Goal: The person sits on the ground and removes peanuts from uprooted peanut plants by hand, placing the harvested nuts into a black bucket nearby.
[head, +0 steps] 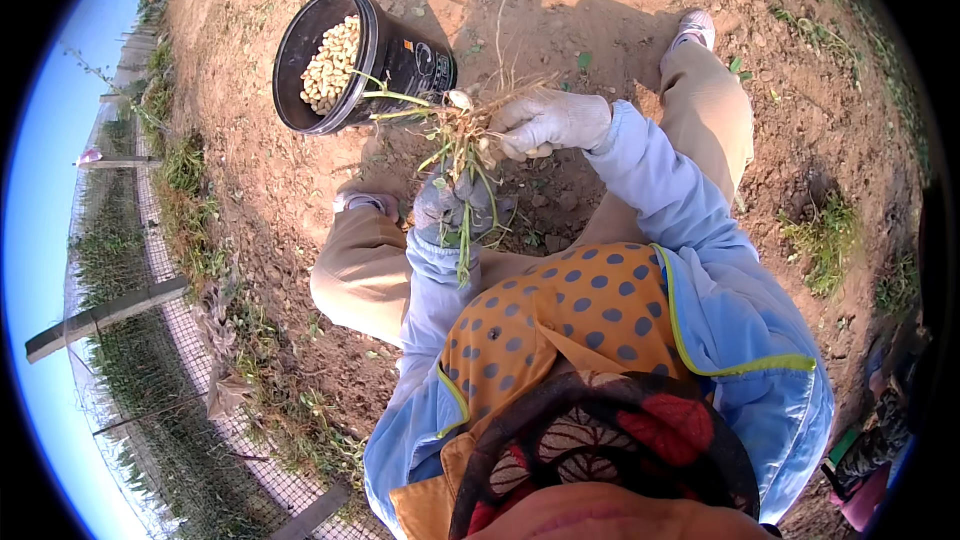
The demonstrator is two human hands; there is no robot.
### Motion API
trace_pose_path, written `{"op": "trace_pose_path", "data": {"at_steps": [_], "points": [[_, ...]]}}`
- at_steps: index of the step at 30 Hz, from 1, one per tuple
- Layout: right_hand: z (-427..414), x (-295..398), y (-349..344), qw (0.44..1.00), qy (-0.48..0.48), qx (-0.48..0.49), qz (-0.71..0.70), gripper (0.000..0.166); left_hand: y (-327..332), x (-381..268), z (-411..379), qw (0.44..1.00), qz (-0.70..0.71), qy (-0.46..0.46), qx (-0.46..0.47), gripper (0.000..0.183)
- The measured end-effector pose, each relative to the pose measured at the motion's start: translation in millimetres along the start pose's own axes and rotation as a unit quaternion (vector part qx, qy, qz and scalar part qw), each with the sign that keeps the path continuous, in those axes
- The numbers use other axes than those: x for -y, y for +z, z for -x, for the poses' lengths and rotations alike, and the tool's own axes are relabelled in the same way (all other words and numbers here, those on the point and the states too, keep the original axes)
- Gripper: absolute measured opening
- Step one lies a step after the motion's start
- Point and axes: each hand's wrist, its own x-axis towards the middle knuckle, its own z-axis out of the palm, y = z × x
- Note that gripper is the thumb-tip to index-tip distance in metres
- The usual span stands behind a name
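Observation:
A peanut plant [459,127] with tangled roots, green stems and a few pale pods is between my two gloved hands. My left hand [450,206], in a grey dirt-stained glove, grips it from below, with some stems hanging over the fingers. My right hand [551,124], in a whitish knit glove, closes on the root mass from the right. Pods show by its fingertips; roots hide part of the grip. Just beyond my hands, a black plastic bucket [409,52] lies tipped, its mouth facing left. Many peanut pods [334,60] fill part of it.
My legs spread either side on bare reddish soil [240,90]. Along the left runs a wire-mesh fence [180,330] with posts [105,319] and weeds. A grass clump [821,244] grows at right. Part of another person [862,457] appears at the lower right edge.

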Motion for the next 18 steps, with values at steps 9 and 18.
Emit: {"op": "trace_pose_path", "data": {"at_steps": [9,18], "points": [[18.4,-5.3,-0.5,0.977,0.019,0.001,-0.214,0.034,-3.2,-57.3,20.7,0.988,-0.009,0.144,0.049,0.024],[-14.9,-63.8,22.2,0.931,0.066,-0.076,-0.351,0.027,-7.5,-41.5,14.1,0.987,0.109,0.094,0.071,0.021]]}}
